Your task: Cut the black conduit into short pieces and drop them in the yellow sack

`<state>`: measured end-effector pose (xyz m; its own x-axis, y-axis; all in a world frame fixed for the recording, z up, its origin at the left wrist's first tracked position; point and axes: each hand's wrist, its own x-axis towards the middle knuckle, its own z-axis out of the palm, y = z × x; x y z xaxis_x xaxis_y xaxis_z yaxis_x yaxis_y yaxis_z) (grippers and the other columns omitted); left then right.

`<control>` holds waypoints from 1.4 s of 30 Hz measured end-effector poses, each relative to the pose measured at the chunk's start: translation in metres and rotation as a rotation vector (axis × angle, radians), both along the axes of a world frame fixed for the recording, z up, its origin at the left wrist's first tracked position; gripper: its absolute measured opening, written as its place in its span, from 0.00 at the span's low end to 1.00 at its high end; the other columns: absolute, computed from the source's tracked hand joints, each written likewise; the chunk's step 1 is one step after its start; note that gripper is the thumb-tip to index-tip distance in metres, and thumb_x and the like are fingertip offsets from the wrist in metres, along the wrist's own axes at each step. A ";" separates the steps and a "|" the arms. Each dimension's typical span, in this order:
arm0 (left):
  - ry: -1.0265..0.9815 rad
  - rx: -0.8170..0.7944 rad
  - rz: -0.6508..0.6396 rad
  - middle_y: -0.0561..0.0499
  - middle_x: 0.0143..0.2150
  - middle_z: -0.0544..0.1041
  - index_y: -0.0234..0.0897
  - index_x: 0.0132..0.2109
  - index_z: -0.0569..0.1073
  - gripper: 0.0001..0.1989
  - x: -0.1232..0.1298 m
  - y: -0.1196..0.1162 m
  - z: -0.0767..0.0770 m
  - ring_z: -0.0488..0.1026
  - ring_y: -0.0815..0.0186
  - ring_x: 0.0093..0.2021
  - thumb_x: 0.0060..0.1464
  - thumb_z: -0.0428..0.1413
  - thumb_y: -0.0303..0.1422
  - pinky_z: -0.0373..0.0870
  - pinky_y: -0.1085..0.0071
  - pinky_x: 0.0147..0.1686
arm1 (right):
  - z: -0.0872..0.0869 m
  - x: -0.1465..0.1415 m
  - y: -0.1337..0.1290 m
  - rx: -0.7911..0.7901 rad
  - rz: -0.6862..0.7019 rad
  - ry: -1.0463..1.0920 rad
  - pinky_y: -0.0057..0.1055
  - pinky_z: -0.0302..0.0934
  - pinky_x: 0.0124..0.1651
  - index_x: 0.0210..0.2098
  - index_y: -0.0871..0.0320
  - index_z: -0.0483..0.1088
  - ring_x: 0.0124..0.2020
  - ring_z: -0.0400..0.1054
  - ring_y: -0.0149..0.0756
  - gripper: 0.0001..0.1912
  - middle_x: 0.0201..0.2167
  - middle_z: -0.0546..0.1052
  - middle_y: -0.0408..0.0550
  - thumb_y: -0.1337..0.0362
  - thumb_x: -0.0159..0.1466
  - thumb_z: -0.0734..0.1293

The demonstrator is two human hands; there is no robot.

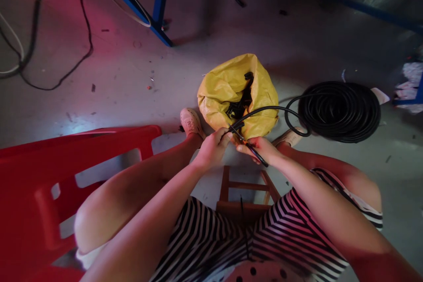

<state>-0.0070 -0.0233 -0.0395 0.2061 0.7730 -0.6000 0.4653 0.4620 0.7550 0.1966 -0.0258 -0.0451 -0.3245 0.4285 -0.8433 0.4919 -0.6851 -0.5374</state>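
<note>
Head view: I see left hand (213, 146) pinching black cable (264, 109) end, right hand (261, 149) gripping cutters (247, 146) on it, above yellow bag (238, 94).

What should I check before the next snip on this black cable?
1. Left hand pinching the black cable: ok.
2. Right hand gripping the cutter: ok.
3. Blades set across the cable: cannot tell, too small.
4. Fingertips out of the blades' way: cannot tell, the hands meet closely.
5. Cable runs free to the coil: ok, one loose loop, no snag seen.
6. Yellow bag open below the hands, black pieces inside: ok.
</note>
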 end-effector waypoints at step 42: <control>0.058 0.124 -0.176 0.48 0.36 0.79 0.39 0.39 0.73 0.08 0.001 0.006 0.002 0.76 0.61 0.38 0.65 0.52 0.36 0.70 0.68 0.40 | 0.012 0.006 0.014 0.269 0.264 -0.202 0.28 0.53 0.29 0.31 0.58 0.75 0.26 0.68 0.38 0.31 0.19 0.72 0.45 0.33 0.60 0.70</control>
<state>-0.0057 -0.0168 -0.0378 0.3121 0.7969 -0.5173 0.5746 0.2753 0.7708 0.2029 -0.0120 -0.0335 -0.2922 0.5662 -0.7707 0.7452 -0.3704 -0.5546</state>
